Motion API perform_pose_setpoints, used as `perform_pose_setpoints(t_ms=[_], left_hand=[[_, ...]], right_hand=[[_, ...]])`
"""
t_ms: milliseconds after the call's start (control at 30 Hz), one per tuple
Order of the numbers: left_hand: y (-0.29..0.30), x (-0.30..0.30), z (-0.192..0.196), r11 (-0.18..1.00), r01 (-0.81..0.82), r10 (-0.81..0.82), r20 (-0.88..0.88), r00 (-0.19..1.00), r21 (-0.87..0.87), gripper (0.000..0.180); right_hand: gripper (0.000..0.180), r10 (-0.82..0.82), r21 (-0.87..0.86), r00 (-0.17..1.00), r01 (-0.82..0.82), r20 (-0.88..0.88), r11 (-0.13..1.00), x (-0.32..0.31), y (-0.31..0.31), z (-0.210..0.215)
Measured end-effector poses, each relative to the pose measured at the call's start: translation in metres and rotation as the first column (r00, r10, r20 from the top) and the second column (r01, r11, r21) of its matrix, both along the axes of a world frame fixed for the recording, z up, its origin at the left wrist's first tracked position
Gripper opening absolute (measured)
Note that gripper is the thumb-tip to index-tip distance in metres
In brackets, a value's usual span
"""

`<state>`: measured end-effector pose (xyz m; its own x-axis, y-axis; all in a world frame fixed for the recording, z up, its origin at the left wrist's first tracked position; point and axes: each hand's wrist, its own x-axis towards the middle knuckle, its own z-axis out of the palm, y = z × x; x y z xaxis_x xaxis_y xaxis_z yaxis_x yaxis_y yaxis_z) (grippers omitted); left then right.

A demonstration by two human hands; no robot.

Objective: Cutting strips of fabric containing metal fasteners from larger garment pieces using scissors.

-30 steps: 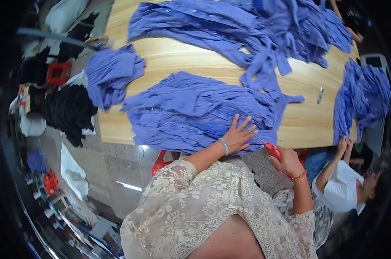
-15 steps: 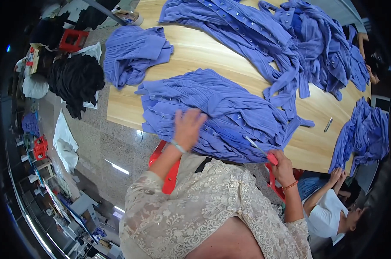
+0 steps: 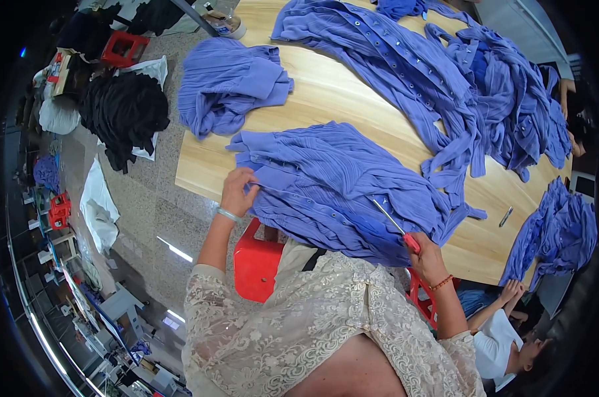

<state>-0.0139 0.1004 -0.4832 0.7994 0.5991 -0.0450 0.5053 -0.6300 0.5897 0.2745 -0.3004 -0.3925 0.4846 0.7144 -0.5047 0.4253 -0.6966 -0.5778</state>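
Note:
A blue-purple ribbed knit garment (image 3: 339,159) with a button placket lies in front of me along the table's near edge. At its left end my left hand (image 3: 238,192) is closed, thumb and fingers pinching the garment's edge. My right hand (image 3: 428,258) is wrapped round a screwdriver (image 3: 410,239) with a red handle and a thin metal shaft. The shaft points up and left over the garment's right half; whether its tip touches the cloth I cannot tell. Small shiny fasteners dot the placket.
More blue-purple garments lie on the wooden table (image 3: 326,92): a folded one (image 3: 230,86) at left, others at the back and right. A small metal tool (image 3: 506,216) rests at right. Red stools (image 3: 256,264) stand below the edge. A person (image 3: 501,337) sits at right.
My left hand has moved left from the middle of the garment to its left end and now pinches the edge. The screwdriver's shaft has tilted up more. The whole view has shifted slightly.

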Motion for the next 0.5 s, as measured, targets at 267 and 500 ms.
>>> perform_pose_setpoints(t_ms=[267,500], left_hand=[[0.008,-0.032,0.006,0.844,0.011,-0.232,-0.347,0.909,-0.536,0.012],[0.023,0.012,-0.061,0.554,-0.517,0.608,-0.106,0.787,-0.652,0.053]], right_hand=[[0.025,0.031,-0.039,1.000,-0.031,-0.004,0.999,0.003,0.002,-0.007],[0.026,0.066,-0.077,0.996,-0.070,-0.056,0.995,0.007,0.019,-0.006]])
